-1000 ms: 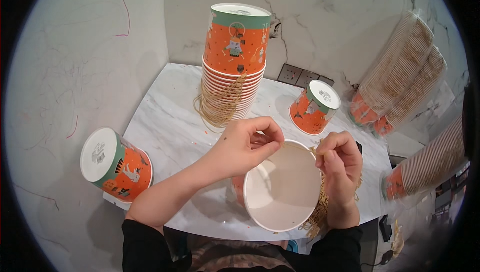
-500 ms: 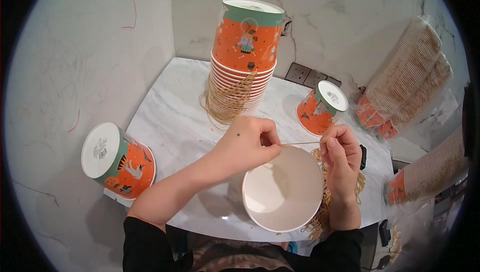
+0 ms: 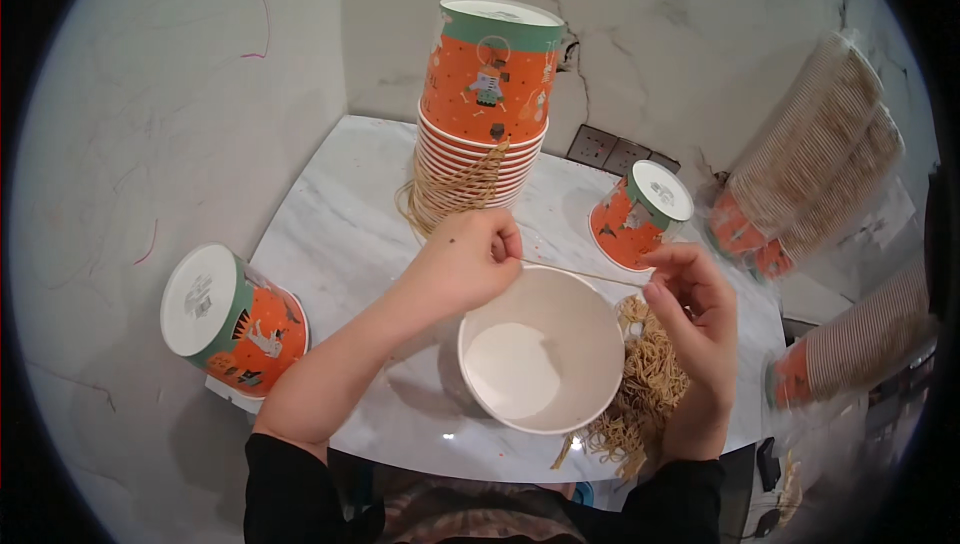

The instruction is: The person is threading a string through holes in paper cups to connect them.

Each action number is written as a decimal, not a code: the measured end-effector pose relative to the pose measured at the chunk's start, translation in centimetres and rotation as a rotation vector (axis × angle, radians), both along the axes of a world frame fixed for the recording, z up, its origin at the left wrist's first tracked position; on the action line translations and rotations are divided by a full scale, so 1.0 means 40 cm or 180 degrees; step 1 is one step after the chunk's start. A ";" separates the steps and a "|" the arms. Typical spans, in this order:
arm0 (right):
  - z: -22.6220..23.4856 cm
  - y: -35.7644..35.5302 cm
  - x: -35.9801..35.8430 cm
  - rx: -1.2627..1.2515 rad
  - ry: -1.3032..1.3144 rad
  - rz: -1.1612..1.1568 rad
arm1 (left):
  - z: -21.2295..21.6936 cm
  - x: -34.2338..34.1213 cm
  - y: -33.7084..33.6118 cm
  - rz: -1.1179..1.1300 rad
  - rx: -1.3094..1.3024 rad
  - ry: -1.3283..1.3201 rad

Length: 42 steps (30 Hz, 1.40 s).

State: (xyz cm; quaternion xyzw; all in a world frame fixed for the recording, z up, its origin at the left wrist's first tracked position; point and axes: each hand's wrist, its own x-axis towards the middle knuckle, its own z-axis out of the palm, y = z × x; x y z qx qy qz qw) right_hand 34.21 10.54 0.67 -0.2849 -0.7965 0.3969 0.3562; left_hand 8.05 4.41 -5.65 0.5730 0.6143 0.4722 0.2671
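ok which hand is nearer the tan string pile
Right: the right hand is just beside the tan string pile, along its right side. The left hand is across the open cup, near its far-left rim.

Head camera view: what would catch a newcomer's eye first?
Probably the tall stack of upturned orange tubs at the back, with loops of tan cord against its side. Next, a thin cord stretched between the left hand and the right hand, near the far rim of an open white-lined tub. A tangled heap of cord lies just right of it.
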 end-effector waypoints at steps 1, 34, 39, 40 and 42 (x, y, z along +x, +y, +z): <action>0.012 -0.006 0.005 0.0108 0.0007 -0.0085 | -0.004 -0.011 0.003 0.0034 0.0000 0.0047; 0.019 -0.048 0.054 0.1914 -0.2219 0.1648 | 0.156 0.153 -0.193 -0.1120 0.2967 0.2396; 0.009 -0.053 0.040 0.1846 -0.2343 0.1509 | 0.178 0.207 -0.285 -0.1474 0.3224 0.2485; 0.010 -0.056 0.041 0.1840 -0.2365 0.1475 | 0.192 0.197 -0.295 -0.1529 0.3109 0.2440; 0.013 -0.067 0.025 0.1872 -0.2367 0.1406 | 0.199 0.192 -0.326 -0.1824 0.2534 0.1986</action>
